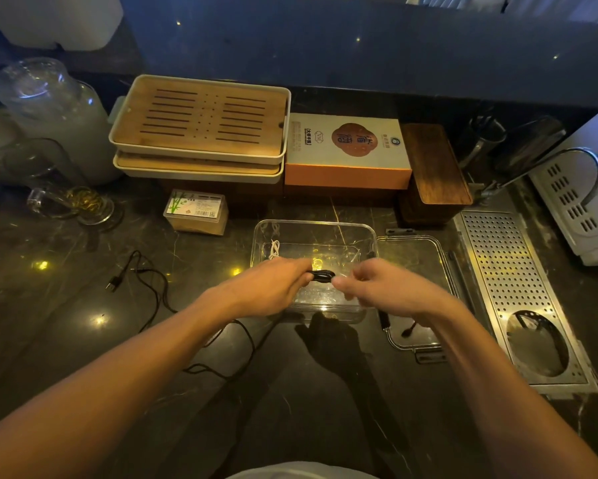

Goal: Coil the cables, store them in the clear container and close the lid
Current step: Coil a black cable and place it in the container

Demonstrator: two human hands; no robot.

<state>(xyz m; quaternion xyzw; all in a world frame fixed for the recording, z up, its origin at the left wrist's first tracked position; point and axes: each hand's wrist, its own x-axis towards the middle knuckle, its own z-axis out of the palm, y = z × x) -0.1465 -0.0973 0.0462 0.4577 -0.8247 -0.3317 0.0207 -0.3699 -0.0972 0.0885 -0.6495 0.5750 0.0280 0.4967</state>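
Two hands, left hand and right hand, pinching limp, light black cable coil above clear container, apparently by its bundled loops, best held there.

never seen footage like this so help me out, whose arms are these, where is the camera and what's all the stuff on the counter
There is no machine: the camera sits on a person's head, looking down at their own arms. The left hand and right hand together hold a small coiled black cable over an open clear container, which already has a white cable inside. Its lid lies just right of it. A loose black cable sprawls on the dark counter to the left. Behind stand stacked bamboo trays and an orange-sided box.
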